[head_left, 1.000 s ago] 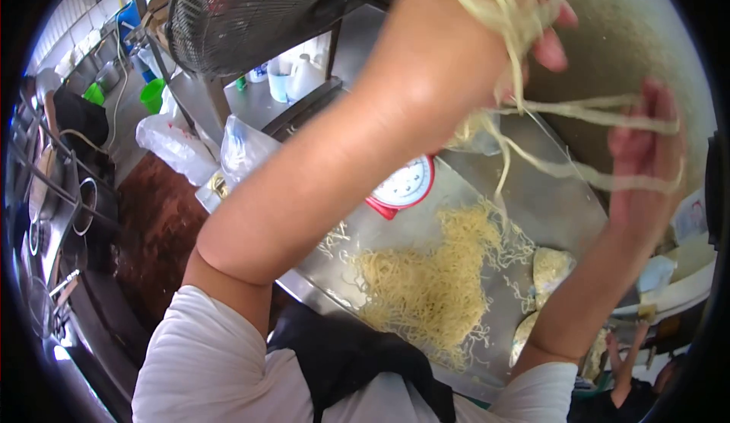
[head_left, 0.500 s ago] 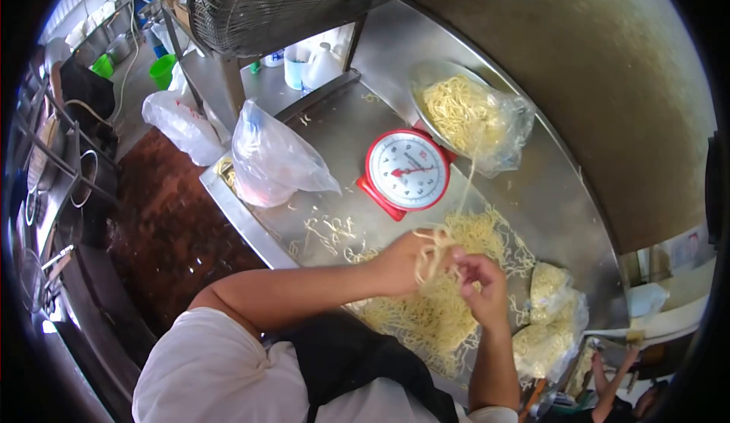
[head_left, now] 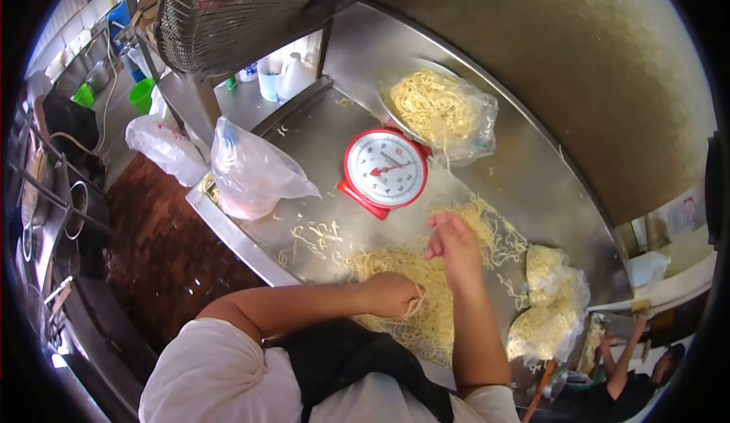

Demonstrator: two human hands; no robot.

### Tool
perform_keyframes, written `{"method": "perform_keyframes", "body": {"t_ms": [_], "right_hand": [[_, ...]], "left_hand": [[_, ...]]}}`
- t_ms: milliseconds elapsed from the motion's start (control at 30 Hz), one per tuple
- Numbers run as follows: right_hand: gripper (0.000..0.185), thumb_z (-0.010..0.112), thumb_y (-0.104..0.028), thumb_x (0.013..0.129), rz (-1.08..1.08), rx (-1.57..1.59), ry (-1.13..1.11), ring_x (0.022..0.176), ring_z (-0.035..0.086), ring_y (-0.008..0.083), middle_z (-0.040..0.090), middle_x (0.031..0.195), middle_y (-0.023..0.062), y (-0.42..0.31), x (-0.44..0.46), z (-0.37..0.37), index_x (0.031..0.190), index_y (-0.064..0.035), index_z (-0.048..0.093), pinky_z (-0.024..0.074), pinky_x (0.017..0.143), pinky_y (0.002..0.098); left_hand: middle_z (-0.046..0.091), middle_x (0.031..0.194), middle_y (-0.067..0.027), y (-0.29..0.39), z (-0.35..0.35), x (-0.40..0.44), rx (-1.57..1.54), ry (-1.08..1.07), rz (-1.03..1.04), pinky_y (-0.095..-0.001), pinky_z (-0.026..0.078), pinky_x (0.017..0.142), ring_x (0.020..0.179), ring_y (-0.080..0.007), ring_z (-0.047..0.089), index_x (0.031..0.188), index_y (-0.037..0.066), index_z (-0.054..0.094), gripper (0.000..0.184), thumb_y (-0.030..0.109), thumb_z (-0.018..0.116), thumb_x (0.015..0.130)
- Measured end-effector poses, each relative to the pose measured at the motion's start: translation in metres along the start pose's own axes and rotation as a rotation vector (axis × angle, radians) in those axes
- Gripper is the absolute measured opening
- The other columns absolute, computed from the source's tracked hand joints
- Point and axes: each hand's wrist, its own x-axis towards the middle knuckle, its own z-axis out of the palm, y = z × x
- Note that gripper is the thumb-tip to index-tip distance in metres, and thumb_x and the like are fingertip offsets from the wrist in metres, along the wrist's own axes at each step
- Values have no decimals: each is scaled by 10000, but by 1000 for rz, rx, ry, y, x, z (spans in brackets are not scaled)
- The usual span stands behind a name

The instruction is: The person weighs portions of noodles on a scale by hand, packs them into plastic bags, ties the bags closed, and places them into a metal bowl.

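My left hand (head_left: 391, 295) is closed on a few strands of yellow noodles, low over a loose noodle pile (head_left: 433, 332) on the metal table. My right hand (head_left: 456, 248) is raised above the far side of the pile, thumb and fingers loosely bent and apart, with nothing visible between them. Beyond the hands stands a red dial scale (head_left: 385, 167) with a white face. Its pan, lined with a clear plastic bag (head_left: 475, 130), carries a heap of noodles (head_left: 432, 105).
Bagged noodles (head_left: 544, 309) lie right of the pile. White plastic bags (head_left: 255, 168) sit at the table's left edge, near scattered strands (head_left: 315, 237). A large fan (head_left: 251, 20) overhangs the far left. Another person (head_left: 635, 377) works at lower right.
My hands have separated: the left moved down to the pile with noodle strands, the right moved up and slightly left. The strand stretching from the pan to my hands has dropped away. The view has shifted.
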Motion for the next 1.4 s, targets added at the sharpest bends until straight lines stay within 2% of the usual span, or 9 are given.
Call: {"method": "perform_keyframes", "body": {"t_ms": [233,333,533,733,900,1000,1100,1300,1400], "right_hand": [[261,629,-193,890,104,-273,167,793,580,92,644,882,17,85,-27,-50,1094,-31,634,456,690,242],[273,639,-155,872,75,-204,296,828,585,92,646,906,16,50,-24,-64,1117,-36,626,460,701,255],[453,669,-159,863,-263,-178,338,883,577,111,629,1005,60,-15,10,-72,1265,-15,517,462,702,254],[577,723,-238,825,-454,-271,393,892,586,137,627,1021,84,-88,62,-51,1291,7,488,479,734,275],[568,741,-295,788,-403,-634,404,822,612,167,652,964,111,-113,94,-44,1232,2,549,491,715,299],[454,737,-286,786,-474,-834,428,778,622,173,667,889,108,-116,117,-54,1121,-3,623,493,708,314],[326,720,-244,816,-581,-732,434,701,556,119,634,783,40,-122,121,-55,1017,4,650,459,665,272],[423,732,-212,785,-601,-471,313,816,622,181,651,844,98,-116,114,-50,1123,13,614,497,712,322],[455,728,-173,788,-401,-605,365,747,618,159,633,825,88,-120,107,-52,1174,17,578,502,650,299]], "left_hand": [[665,867,-156,-76,57,13,193,172,24,-494,521,723,812,-386,648,1037,66,649,228,108,525,850],[665,871,-153,-51,-4,13,422,-84,-123,-479,524,743,823,-377,651,923,39,678,192,151,535,861],[596,690,-128,7,-117,-3,180,531,-154,-408,456,583,643,-279,596,709,42,624,284,297,696,810],[582,651,-100,56,-179,-4,213,743,11,-358,456,582,621,-246,588,665,45,588,297,279,733,776],[630,1036,-141,48,-203,41,601,1057,139,-411,521,726,832,-292,651,1082,58,577,516,329,780,693],[653,997,-147,38,-213,56,758,947,5,-430,517,743,850,-320,652,1027,51,607,392,272,727,727],[668,923,-153,30,-228,59,677,842,-130,-436,512,740,831,-335,649,948,45,619,252,215,652,766],[658,834,-163,30,-238,54,444,1028,-57,-444,493,694,781,-334,642,869,39,594,172,198,574,807],[651,840,-152,20,-244,53,38,1137,-2,-437,484,698,803,-319,640,881,38,596,194,217,580,807]]}}
